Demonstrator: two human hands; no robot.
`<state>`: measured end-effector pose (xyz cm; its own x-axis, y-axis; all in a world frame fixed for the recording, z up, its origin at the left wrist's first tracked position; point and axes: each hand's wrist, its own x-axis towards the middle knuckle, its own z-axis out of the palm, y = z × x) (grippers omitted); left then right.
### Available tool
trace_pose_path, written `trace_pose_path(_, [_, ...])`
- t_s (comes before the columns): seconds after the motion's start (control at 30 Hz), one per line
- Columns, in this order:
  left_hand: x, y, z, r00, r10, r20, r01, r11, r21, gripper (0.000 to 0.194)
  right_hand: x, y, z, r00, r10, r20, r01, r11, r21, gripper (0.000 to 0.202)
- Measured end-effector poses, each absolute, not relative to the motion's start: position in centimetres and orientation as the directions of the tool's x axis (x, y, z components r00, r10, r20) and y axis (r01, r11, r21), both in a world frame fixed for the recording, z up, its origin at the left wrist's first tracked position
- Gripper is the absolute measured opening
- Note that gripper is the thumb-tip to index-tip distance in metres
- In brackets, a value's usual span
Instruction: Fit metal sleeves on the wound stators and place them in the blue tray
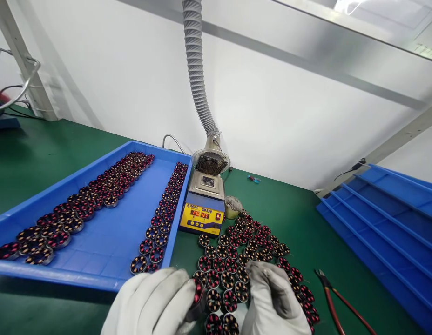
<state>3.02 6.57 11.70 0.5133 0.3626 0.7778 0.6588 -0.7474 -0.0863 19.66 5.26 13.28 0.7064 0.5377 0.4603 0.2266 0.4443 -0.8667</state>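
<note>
My left hand (151,302), in a white glove, is closed round a small round motor stator (198,294) with red windings and a dark rim. Part of that stator is hidden by the fingers. My right hand (273,300), gloved in white with dark-stained fingertips, has its thumb and fingers pinched together. Whatever lies between those fingertips cannot be made out. It hovers over or rests among many similar stators (219,265) with red and copper-coloured windings, spread on the green table (286,200) between and beyond both hands.
A blue tray (111,242) with rows of stators stands at left. A yellow-fronted solder pot (202,218) sits behind the loose stators, under an extraction hose (198,70). A small cup (232,207) adjoins it. Red-handled pliers (331,298) and stacked blue trays (383,232) are right.
</note>
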Motion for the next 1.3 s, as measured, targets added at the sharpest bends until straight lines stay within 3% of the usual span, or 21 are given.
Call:
trace_pose_path(0.07, [3.2,6.8,12.1,0.487,0.374,0.789,0.647,-0.762,-0.038,0.020,19.6,5.2,13.0,0.558,0.796,0.235,-0.067,0.325,-0.943,0.017])
trace_pose_path(0.13, [3.6,7.1,12.4,0.440,0.391,0.808,0.633,-0.774,0.030,0.020,18.9,5.2,12.7,0.254,0.967,-0.018,-0.342,0.073,-0.937,0.033])
trace_pose_path(0.2, [4.0,7.4,12.7,0.401,0.407,0.820,0.616,-0.783,0.087,0.023,18.1,5.2,12.4,0.090,0.988,-0.125,-0.447,-0.072,-0.892,0.042])
trace_pose_path(0.33, [4.0,7.8,13.2,0.411,0.495,0.765,0.533,-0.812,0.239,0.025,17.9,5.6,11.9,0.008,0.980,-0.197,-0.546,-0.160,-0.822,0.042])
trace_pose_path(0.47, [3.8,8.6,14.0,0.425,0.546,0.722,0.330,-0.836,0.438,0.031,18.4,5.7,12.0,-0.151,0.953,-0.261,-0.642,-0.295,-0.707,0.043])
trace_pose_path(0.53, [3.9,8.9,14.1,0.354,0.625,0.696,0.192,-0.777,0.600,0.036,18.5,5.5,12.3,-0.224,0.938,-0.264,-0.669,-0.345,-0.658,0.043])
trace_pose_path(0.63, [3.9,8.9,14.0,0.231,0.783,0.578,0.094,-0.609,0.787,0.024,18.5,5.1,12.9,-0.333,0.907,-0.259,-0.703,-0.422,-0.572,0.040])
trace_pose_path(0.7, [3.6,8.6,13.7,0.179,0.831,0.527,0.143,-0.552,0.821,0.012,18.5,5.0,13.2,-0.337,0.905,-0.258,-0.712,-0.424,-0.560,0.040])
trace_pose_path(0.8, [3.5,8.0,13.3,0.254,0.808,0.532,0.194,-0.581,0.790,0.044,18.5,5.1,13.2,-0.250,0.936,-0.247,-0.687,-0.351,-0.636,0.040])
trace_pose_path(0.87, [3.8,7.8,13.2,0.300,0.765,0.569,0.179,-0.632,0.754,0.055,18.4,5.4,13.0,-0.203,0.949,-0.240,-0.667,-0.313,-0.676,0.036])
trace_pose_path(0.97, [4.4,8.1,13.3,0.272,0.735,0.621,0.127,-0.667,0.734,0.031,17.9,5.6,12.6,-0.216,0.940,-0.264,-0.666,-0.339,-0.664,0.032])
trace_pose_path(1.07, [4.7,8.6,13.8,0.187,0.745,0.640,-0.022,-0.648,0.761,0.009,17.7,5.5,12.3,-0.278,0.918,-0.283,-0.668,-0.396,-0.629,0.041])
trace_pose_path(1.23, [4.2,8.5,14.8,-0.027,0.929,0.370,-0.087,-0.371,0.925,0.016,17.9,5.0,11.9,-0.288,0.917,-0.277,-0.687,-0.399,-0.607,0.043])
trace_pose_path(1.3, [4.2,8.2,14.8,0.056,0.950,0.308,-0.045,-0.305,0.951,0.019,17.9,5.1,11.8,-0.243,0.932,-0.268,-0.685,-0.360,-0.634,0.042])
